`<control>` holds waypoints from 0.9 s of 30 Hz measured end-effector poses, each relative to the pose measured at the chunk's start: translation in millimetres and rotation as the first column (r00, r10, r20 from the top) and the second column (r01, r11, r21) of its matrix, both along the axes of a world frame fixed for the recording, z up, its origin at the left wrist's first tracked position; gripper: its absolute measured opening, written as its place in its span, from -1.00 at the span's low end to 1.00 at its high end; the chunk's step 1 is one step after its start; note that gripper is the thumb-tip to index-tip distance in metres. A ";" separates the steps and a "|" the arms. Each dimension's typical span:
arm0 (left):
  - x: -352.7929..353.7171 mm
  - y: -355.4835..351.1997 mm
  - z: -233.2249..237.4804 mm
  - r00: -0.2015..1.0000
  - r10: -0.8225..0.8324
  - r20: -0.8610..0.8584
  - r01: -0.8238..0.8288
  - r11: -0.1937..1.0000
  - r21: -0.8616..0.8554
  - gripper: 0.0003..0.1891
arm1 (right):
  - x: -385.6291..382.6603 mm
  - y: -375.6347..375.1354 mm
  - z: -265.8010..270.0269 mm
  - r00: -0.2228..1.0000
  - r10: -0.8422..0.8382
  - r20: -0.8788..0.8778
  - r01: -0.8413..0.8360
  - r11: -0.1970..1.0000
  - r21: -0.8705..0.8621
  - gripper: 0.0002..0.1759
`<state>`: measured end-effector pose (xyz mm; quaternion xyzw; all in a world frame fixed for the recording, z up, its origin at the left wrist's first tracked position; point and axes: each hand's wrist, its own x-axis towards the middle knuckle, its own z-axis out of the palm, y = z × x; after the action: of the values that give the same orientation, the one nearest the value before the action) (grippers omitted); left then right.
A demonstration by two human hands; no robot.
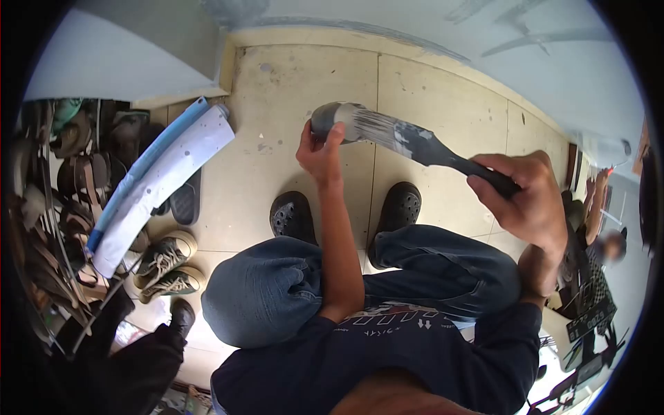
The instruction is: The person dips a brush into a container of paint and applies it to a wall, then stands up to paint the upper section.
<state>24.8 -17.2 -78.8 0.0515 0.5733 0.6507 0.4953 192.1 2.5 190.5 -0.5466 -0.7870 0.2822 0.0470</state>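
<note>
My right hand (522, 194) is closed around the black handle of a wide paintbrush (415, 142), whose metal band and bristles are smeared with pale grey paint. The brush points left, its bristle end against a small rounded dark-grey container (324, 119). Around that container the fingers of my left hand (321, 155) are curled, thumb at its near right side. The container's inside is mostly hidden, and the bristle tips overlap it. Both hands are held above the tiled floor, in front of my knees.
A light-blue wall (429, 28) with grey patches runs along the far side. At left, a shoe rack (83, 173) bears a rolled blue-and-white sheet (162, 183); sneakers (166, 263) lie beside it. Another person (598, 256) at far right reaches toward the wall with a roller (626, 149).
</note>
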 end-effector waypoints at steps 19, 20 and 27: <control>19.1 -15.5 -13.4 0.970 -0.185 -0.159 0.201 0.975 0.090 -0.29 | -20.8 17.4 -61.2 0.991 0.053 0.127 -0.055 0.998 0.017 -0.82; 19.2 -15.0 -13.2 0.972 -0.187 -0.140 0.198 0.977 0.073 -0.28 | -19.1 18.2 -64.6 0.991 0.061 0.121 -0.064 0.998 0.024 -0.82; 15.1 -12.2 -19.0 0.977 -0.188 -0.102 0.194 0.979 0.053 -0.24 | -9.1 30.2 -83.6 0.984 -0.043 -0.176 0.023 0.993 -0.116 -0.79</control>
<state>40.0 -29.4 -97.8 0.1532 0.5681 0.6144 0.5256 183.1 32.7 106.9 -0.5340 -0.7531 0.3735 0.0904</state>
